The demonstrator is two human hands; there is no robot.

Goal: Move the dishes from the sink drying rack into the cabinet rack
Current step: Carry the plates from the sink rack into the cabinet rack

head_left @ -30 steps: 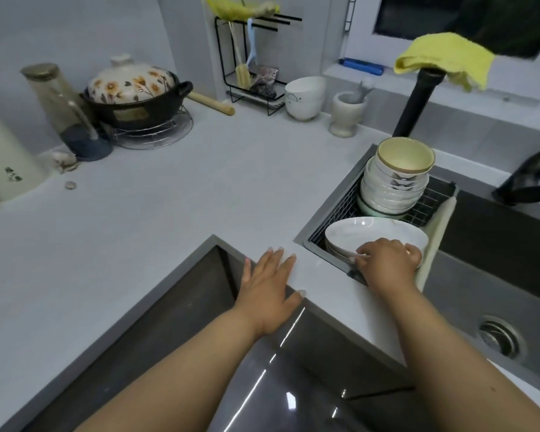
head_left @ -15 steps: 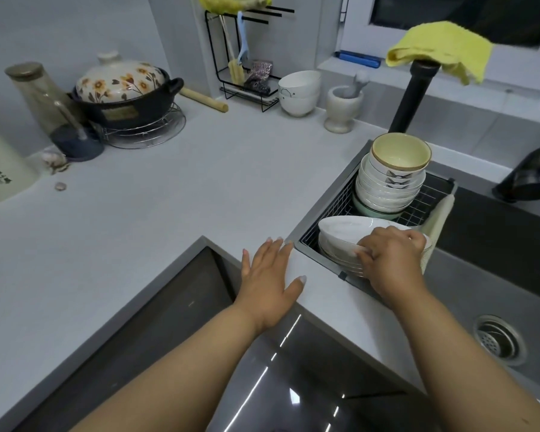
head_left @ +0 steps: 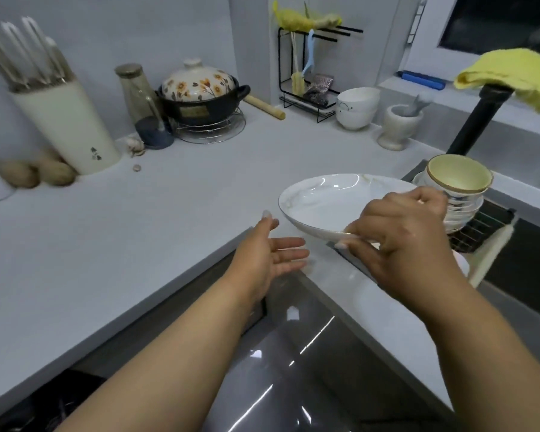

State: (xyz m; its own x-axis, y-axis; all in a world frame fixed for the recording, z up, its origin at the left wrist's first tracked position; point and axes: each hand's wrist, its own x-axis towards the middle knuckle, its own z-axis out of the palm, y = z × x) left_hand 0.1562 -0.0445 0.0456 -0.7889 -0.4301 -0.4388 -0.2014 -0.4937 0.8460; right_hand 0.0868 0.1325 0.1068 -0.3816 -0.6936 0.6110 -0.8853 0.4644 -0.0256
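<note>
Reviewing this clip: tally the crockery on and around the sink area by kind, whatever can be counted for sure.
Plate held in the right hand: 1
Bowl stack in the drying rack: 1 stack, yellow bowl on top, exact bowl count unclear
White bowls stacked by the back wall: 2
Lidded flowered pot: 1
Mortar: 1
Total: 5 pieces plus the stack

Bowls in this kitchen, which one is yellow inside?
The top bowl of the stack in the sink rack, right of the right hand. Its inside is pale yellow; the bowls under it and the two stacked bowls by the wall are white.
</note>
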